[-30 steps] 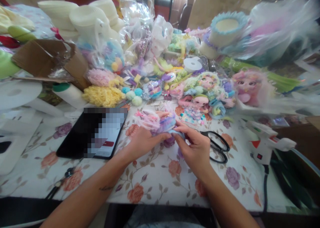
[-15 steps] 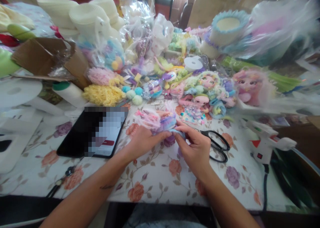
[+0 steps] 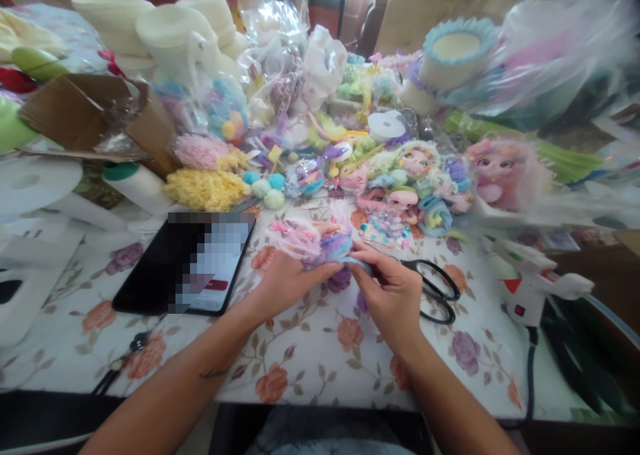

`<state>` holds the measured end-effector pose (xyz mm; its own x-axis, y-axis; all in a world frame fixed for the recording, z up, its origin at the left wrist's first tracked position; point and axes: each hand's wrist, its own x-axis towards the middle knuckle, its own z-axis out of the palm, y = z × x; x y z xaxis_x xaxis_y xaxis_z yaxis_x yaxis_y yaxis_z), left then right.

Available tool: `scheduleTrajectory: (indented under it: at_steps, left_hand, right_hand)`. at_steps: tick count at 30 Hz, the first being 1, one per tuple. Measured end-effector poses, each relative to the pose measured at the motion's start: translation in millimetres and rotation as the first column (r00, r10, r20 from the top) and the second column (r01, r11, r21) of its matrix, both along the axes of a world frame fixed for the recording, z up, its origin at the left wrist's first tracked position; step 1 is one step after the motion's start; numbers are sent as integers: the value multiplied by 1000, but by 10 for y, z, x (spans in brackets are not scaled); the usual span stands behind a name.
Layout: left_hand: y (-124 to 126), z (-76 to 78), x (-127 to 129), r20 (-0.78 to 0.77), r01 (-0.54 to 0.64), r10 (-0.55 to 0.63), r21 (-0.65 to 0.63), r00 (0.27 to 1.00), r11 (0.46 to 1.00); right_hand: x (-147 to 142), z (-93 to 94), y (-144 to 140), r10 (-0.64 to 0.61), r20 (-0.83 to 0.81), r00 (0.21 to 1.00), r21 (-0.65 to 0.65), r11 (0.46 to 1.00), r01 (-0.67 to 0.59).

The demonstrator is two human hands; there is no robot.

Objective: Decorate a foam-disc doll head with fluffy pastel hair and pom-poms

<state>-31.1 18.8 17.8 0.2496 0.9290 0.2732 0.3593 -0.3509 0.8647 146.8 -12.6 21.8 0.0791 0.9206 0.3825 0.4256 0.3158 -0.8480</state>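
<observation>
Left hand [image 3: 285, 283] and right hand [image 3: 395, 295] both pinch a fluffy pastel doll [image 3: 320, 242] on the desk [image 3: 310, 355]; scissors [image 3: 433, 292] lie just right.

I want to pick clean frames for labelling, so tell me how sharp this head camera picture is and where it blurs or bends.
Head view: the middle is fairly sharp, with the left hand and right hand pinching a fluffy pink and purple doll piece; the black-handled scissors read clearly; the clear plastic bags at upper right smear; the edges bow from the wide lens; the black tablet screen is pixelated.
</observation>
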Motion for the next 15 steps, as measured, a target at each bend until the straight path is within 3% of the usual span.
scheduleTrajectory:
  at_steps: [15]
  left_hand:
    - [-4,26,-6,-17,28,-28,9,999,1000]
  right_hand:
    - [4,8,19,-39,-28,999,-20,999,38]
